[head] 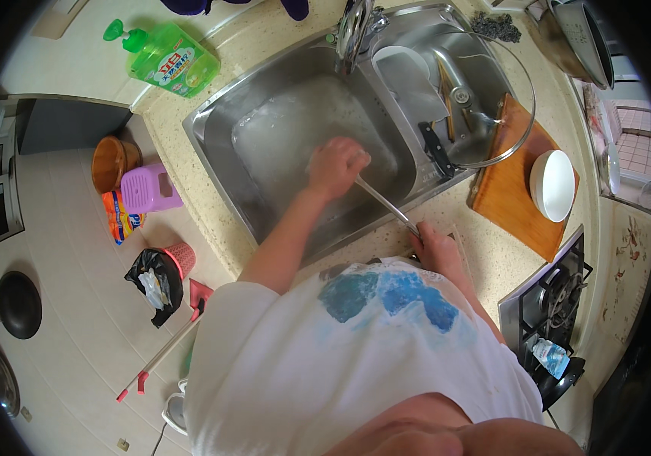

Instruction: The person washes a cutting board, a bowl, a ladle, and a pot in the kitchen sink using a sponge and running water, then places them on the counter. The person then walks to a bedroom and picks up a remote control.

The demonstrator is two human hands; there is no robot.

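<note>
In the left basin of a double stainless-steel sink (pixel 211 154), my left hand (pixel 338 168) is closed around the upper end of a long metal-handled utensil (pixel 387 202), just over cloudy, sudsy water (pixel 285 125). Its head is hidden by that hand and the water, so its kind cannot be told. My right hand (pixel 439 249) grips the handle's near end at the sink's front edge. The chrome faucet (pixel 352 40) stands behind the basin. A black-handled knife (pixel 437 149), a grey cleaver-like blade (pixel 411 85), a white plate (pixel 419 56) and chopsticks (pixel 448 97) lie in the right basin.
A clear glass lid (pixel 522 142) leans over the right basin and a wooden cutting board (pixel 493 196), which bears a white bowl (pixel 553 186). A green dish-soap bottle (pixel 174 61) is at the back left. A gas stove (pixel 547 302) lies to the right, a lined trash bin (pixel 180 261) to the left.
</note>
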